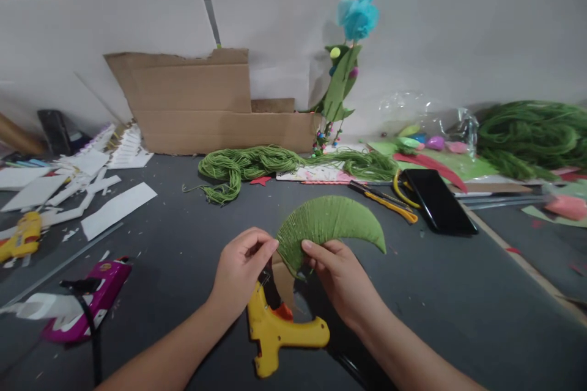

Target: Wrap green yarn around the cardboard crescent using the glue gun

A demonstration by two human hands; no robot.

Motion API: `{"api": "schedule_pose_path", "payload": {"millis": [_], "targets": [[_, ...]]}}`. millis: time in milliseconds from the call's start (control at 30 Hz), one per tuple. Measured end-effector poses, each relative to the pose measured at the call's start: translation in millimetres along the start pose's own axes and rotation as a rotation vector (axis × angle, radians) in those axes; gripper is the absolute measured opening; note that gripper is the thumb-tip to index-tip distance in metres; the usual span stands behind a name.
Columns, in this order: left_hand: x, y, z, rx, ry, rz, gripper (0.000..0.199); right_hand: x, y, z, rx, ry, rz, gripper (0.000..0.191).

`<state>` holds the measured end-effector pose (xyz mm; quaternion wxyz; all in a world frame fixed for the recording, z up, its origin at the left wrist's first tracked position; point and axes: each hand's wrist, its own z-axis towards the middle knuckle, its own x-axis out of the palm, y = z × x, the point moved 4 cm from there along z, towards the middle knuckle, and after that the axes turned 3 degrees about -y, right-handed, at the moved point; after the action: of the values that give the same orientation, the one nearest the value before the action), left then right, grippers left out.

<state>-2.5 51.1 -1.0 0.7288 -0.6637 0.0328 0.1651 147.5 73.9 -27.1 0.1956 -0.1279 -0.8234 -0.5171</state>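
A green crescent (pixel 332 218) wrapped in yarn is held up above the dark table. My right hand (pixel 342 278) pinches its lower inner edge between thumb and fingers. At the crescent's left end, my left hand (pixel 243 263) has thumb and forefinger pressed together; whatever thin thing is between them is too small to make out. Below and between my hands lies a yellow glue gun (pixel 287 333) with an orange trigger. Part of a brown cardboard piece (pixel 283 275) shows behind the crescent's lower left end.
Green yarn (pixel 257 165) lies before standing cardboard (pixel 192 101). A phone (pixel 438 198) and an orange-handled cutter (pixel 389 204) are at right. White scraps (pixel 117 211), a magenta power strip (pixel 96 299) and another yellow glue gun (pixel 22 237) are at left. A decorated stem (pixel 342 82) stands behind.
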Motion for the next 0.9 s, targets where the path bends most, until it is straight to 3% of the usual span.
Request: {"api": "schedule_pose_path", "payload": {"millis": [200, 333, 500, 700, 900], "targets": [[6.7, 6.3, -1.6, -0.169, 0.103, -0.172, 0.014, -1.5, 4.1, 2.9, -0.03, 0.042, 0.087, 0.03], [7.0, 11.2, -1.4, -0.144, 0.088, -0.157, 0.014, -2.4, 2.5, 2.2, -0.057, 0.063, -0.021, 0.017], [6.4, 13.1, 0.1, -0.096, 0.105, -0.138, 0.015, -1.9, 0.6, 1.6, -0.032, 0.117, -0.089, 0.019], [16.9, 16.6, -4.1, -0.309, 0.255, -0.265, 0.014, -5.4, 8.6, 2.1, -0.071, 0.095, -0.184, 0.018], [8.7, 15.0, -0.9, -0.293, 0.102, -0.314, 0.014, -0.1, 14.0, -1.0, -0.184, 0.251, -0.434, 0.028]]}}
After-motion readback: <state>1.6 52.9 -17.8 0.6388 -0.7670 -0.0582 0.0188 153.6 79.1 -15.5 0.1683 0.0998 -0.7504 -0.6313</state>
